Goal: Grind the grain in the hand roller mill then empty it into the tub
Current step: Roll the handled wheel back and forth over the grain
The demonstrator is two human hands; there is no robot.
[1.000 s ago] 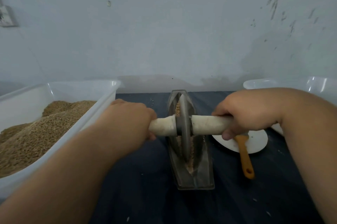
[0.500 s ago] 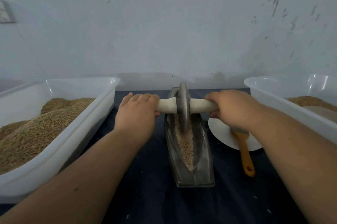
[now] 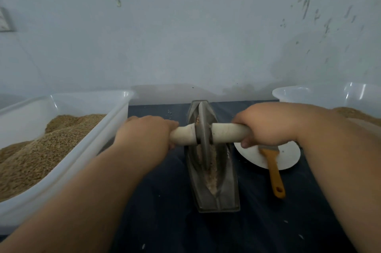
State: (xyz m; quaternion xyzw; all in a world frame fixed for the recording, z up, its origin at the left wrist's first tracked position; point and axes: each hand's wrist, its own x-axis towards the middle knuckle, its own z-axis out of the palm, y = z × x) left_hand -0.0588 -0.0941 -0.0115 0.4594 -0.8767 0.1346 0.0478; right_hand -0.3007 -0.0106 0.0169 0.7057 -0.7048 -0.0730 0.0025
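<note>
A boat-shaped metal mill trough [image 3: 226, 195] lies lengthwise on the dark table, with crushed grain [image 3: 213, 178] along its groove. A grey metal wheel [image 3: 204, 139] stands in the groove near its middle, on a pale wooden axle [image 3: 226, 132]. My left hand [image 3: 146, 135] grips the axle's left end and my right hand [image 3: 266, 125] grips its right end. A white tub [image 3: 292, 91] at the right holds some brown meal [image 3: 354, 113], partly hidden by my right arm.
A large white tub [image 3: 103, 135] full of whole grain [image 3: 41, 149] stands at the left. A white plate [image 3: 288, 158] with an orange-handled brush [image 3: 275, 174] lies right of the trough. A pale wall rises close behind the table. Stray grains dot the dark cloth.
The wheel has rolled from the far end of the trough back toward me to about its middle, both hands still gripping the axle.
</note>
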